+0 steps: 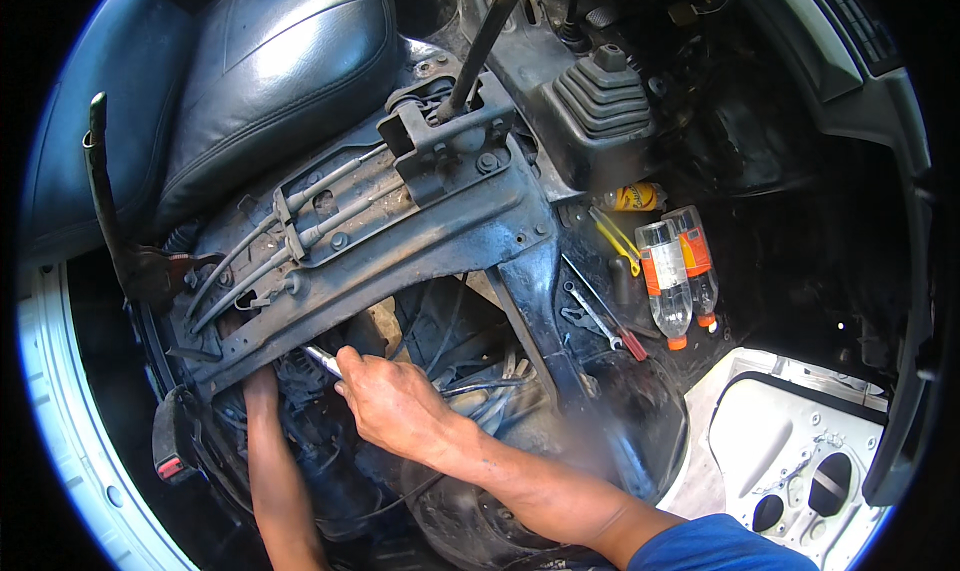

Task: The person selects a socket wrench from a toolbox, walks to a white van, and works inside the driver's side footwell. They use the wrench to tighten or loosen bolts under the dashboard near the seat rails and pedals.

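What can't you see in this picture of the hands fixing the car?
- Head view: the left hand is hidden past the wrist behind the dark metal frame.
- Head view: the silver tool in the right hand; its far end goes under the frame.
- Head view: parts below the frame are too dark to tell apart.

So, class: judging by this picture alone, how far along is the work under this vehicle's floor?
Done: the cover is off, baring the shifter bracket and cables. In hand: the right hand holds a metal tool under the frame; the left hand is hidden beneath it. Left: the opening is uncovered, and a wrench lies loose.
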Available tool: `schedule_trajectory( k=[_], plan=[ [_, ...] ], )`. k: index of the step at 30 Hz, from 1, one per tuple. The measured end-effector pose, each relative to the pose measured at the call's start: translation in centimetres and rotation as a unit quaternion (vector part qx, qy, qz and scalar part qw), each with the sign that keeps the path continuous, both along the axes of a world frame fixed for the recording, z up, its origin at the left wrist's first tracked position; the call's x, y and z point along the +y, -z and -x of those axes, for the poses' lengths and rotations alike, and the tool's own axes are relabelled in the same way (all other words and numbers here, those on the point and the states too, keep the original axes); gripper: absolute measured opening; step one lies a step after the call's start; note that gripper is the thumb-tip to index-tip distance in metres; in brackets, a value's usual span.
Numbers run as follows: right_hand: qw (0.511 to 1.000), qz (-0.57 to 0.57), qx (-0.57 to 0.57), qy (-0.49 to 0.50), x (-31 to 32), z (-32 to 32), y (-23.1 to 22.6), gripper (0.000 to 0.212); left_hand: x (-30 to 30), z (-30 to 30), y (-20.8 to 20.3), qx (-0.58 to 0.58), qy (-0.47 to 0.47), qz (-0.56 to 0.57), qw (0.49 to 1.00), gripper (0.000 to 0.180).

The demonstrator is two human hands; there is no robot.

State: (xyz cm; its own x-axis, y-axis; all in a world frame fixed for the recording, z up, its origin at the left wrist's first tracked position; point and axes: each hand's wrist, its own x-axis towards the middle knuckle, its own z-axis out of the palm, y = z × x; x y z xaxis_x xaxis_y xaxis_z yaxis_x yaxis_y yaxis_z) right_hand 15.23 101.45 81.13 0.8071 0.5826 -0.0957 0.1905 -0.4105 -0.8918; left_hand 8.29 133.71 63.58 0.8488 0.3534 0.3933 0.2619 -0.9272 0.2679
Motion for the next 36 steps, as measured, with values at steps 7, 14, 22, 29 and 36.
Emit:
schedule_trajectory(
  k=[7,14,22,29,36],
  plan=[
    [1.0,-0.002,0.001,0.009,0.0,-0.2,-0.2,0.02,0.0,0.0,0.0,0.005,0.007,-0.007,1.0,0.065],
    [1.0,-0.003,0.005,0.001,-0.1,-0.1,-0.2,0.019,0.3,-0.3,0.4,0.005,0.011,-0.007,1.0,0.064],
    [1.0,0.003,-0.004,0.004,-0.1,-0.1,-0.1,0.019,0.5,0.0,0.6,0.013,0.023,-0.016,1.0,0.063],
    [1.0,0.004,0.004,0.004,0.0,-0.1,-0.2,0.019,0.5,-0.1,0.4,0.017,0.027,-0.02,0.999,0.062],
    [1.0,0.011,0.02,0.01,0.0,-0.3,-0.4,0.021,0.5,0.9,-0.4,0.037,0.017,-0.029,0.999,0.061]
  ],
)
